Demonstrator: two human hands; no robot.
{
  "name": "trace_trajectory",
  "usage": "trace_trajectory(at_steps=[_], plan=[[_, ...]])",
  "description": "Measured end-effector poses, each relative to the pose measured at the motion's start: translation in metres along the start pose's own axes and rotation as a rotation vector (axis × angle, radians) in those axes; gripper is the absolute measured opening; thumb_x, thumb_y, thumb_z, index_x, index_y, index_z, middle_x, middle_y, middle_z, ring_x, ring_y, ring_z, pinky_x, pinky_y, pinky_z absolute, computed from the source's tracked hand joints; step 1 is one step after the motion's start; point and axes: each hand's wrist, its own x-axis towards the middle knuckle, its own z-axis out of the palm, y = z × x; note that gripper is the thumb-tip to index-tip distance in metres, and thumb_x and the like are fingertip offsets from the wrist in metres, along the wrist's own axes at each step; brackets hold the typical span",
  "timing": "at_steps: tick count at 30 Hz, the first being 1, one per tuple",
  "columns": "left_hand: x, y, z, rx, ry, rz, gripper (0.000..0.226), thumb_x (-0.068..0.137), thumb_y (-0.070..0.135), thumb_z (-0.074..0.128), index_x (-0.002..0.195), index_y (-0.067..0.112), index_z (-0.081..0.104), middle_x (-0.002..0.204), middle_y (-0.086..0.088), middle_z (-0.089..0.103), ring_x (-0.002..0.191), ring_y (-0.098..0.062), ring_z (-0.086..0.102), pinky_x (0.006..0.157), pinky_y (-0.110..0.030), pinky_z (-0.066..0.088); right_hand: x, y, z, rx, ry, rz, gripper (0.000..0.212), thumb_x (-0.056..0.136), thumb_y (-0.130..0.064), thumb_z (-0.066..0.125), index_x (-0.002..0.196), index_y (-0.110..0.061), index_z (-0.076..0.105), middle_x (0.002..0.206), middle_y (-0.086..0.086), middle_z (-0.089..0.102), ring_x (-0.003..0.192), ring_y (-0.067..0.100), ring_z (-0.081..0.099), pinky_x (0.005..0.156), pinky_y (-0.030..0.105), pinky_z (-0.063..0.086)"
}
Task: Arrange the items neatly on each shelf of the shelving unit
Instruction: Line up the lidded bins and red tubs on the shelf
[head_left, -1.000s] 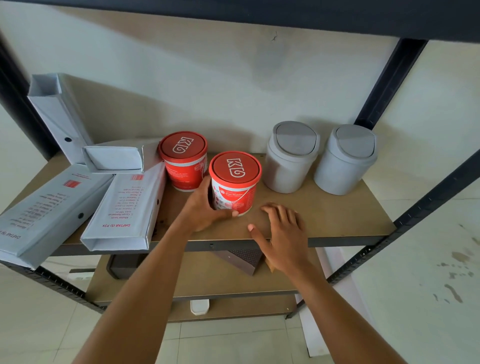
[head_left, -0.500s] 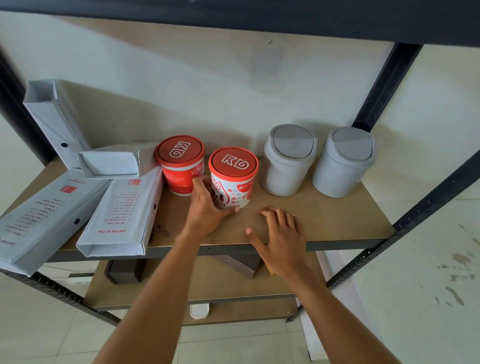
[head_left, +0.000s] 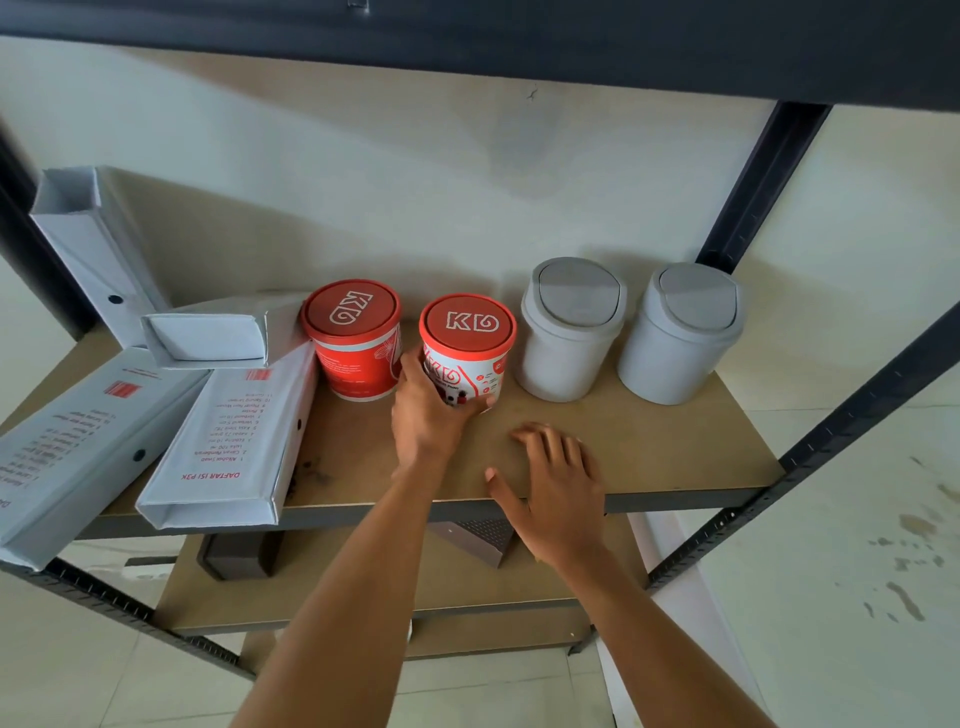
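Left hand (head_left: 426, 423) curled round red-lidded tub (head_left: 470, 358), right hand (head_left: 558, 488) open over shelf (head_left: 665, 447)

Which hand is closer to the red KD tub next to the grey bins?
Left. The left hand grips the red KD tub at its front; the right hand is spread over the shelf nearer the edge, not touching it.

Red-lidded tubs (head_left: 466, 325), grey bins (head_left: 571, 332), seemingly dark-brown lower box (head_left: 239, 556).
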Motion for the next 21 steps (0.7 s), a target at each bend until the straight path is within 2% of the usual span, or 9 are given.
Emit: trace_trajectory(at_steps=[4,9,13,15,17,19,21], plan=[[0.002,0.013,0.016,0.092,0.082,-0.067,0.095,0.050,0.048,0.097,0.119,0.018,0.040,0.127,-0.004,0.056,0.115,-0.028,0.060,0.083,-0.043,0.052,-0.001,-0.001,0.000,0.007,-0.006,0.011,0.050,0.094,-0.066,0.046,0.125,-0.030,0.062,0.134,-0.009,0.058,0.120,0.020,0.055,0.110,0.044,0.042],[0.005,0.020,0.026,0.135,0.124,-0.077,0.094,0.049,0.049,0.097,0.111,0.016,0.034,0.124,-0.008,0.053,0.117,-0.031,0.056,0.081,-0.047,0.054,0.000,-0.002,-0.001,0.000,-0.017,0.017,0.051,0.094,-0.065,0.046,0.126,-0.029,0.063,0.134,-0.009,0.059,0.121,0.020,0.055,0.110,0.043,0.041],[0.003,0.016,0.015,0.172,0.006,-0.047,0.101,0.050,0.052,0.096,0.122,0.015,0.034,0.129,-0.007,0.053,0.122,-0.031,0.055,0.086,-0.048,0.054,0.000,-0.003,-0.002,-0.009,-0.020,0.013,0.052,0.094,-0.066,0.045,0.126,-0.028,0.063,0.133,-0.009,0.059,0.122,0.019,0.055,0.111,0.042,0.040],[-0.006,0.013,-0.004,0.213,-0.066,-0.015,0.099,0.054,0.057,0.092,0.129,0.019,0.039,0.131,-0.004,0.059,0.120,-0.027,0.059,0.088,-0.046,0.055,0.000,-0.002,-0.003,-0.019,-0.030,0.001,0.053,0.094,-0.067,0.043,0.126,-0.029,0.062,0.133,-0.009,0.058,0.122,0.019,0.054,0.110,0.041,0.040],[-0.015,0.012,-0.031,0.273,-0.016,0.080,0.075,0.067,0.058,0.083,0.125,0.026,0.048,0.122,0.000,0.067,0.109,-0.025,0.065,0.083,-0.044,0.056,-0.001,-0.002,-0.004,-0.017,-0.007,-0.014,0.053,0.095,-0.067,0.044,0.125,-0.028,0.063,0.132,-0.009,0.059,0.119,0.020,0.055,0.108,0.041,0.041],[-0.013,0.018,-0.061,0.310,0.096,0.243,0.055,0.078,0.050,0.078,0.120,0.022,0.057,0.115,-0.003,0.068,0.103,-0.028,0.063,0.079,-0.043,0.055,-0.001,-0.003,-0.003,-0.009,0.010,-0.009,0.052,0.094,-0.066,0.046,0.124,-0.026,0.063,0.132,-0.008,0.060,0.119,0.020,0.055,0.107,0.041,0.041],[0.010,0.025,-0.089,0.449,0.197,0.427,0.059,0.079,0.046,0.078,0.123,0.012,0.057,0.118,-0.012,0.064,0.108,-0.036,0.056,0.084,-0.047,0.051,-0.001,-0.006,0.000,0.004,0.014,0.020,0.052,0.092,-0.063,0.048,0.125,-0.025,0.063,0.133,-0.008,0.061,0.122,0.021,0.055,0.108,0.043,0.041]])
